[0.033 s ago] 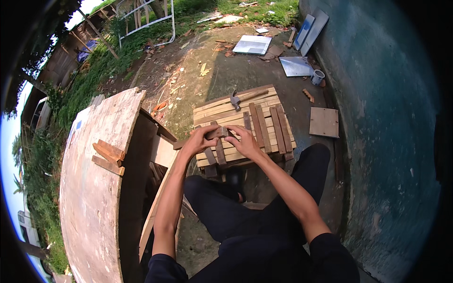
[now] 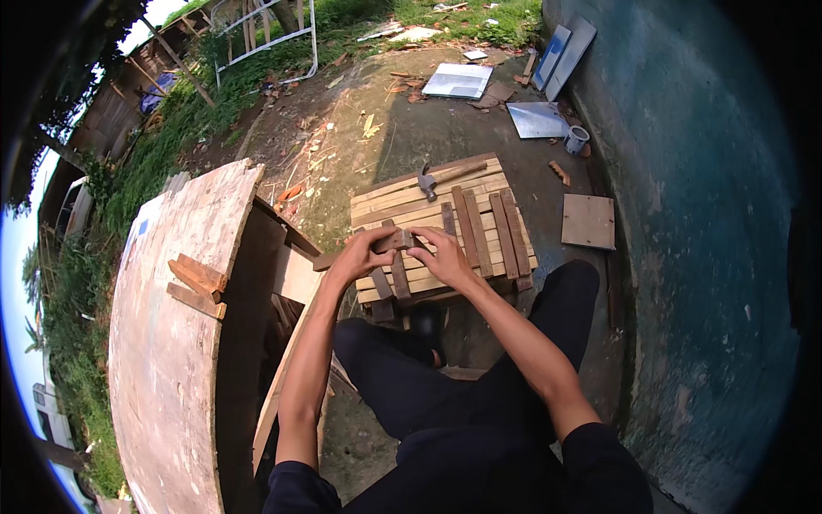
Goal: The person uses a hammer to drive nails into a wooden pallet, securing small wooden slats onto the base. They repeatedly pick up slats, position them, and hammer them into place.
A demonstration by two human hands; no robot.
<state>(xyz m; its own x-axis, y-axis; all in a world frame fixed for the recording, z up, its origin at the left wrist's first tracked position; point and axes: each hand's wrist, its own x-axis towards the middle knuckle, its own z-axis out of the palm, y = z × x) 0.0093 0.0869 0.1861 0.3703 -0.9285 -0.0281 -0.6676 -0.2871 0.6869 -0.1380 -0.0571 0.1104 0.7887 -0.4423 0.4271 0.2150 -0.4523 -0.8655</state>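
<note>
Above a low slatted wooden table (image 2: 387,206), my left hand (image 2: 360,255) and my right hand (image 2: 445,257) hold a dark brown wood piece (image 2: 393,242) between them. My left fingers and thumb close round its left side, and my right fingers grip its right end. How far the piece runs behind the hands is hidden. Several dark wood strips (image 2: 467,231) lie across the pale slats to the right of my right hand, and others sit beneath my hands. Toward the table's far edge rests a claw hammer (image 2: 427,183).
A large worn plywood panel (image 2: 175,360) with short wood offcuts (image 2: 197,287) on it stands at my left. A blue-green wall (image 2: 693,257) bounds the right. Along it are a square board (image 2: 588,222), a grey can (image 2: 576,140) and flat metal sheets (image 2: 538,120).
</note>
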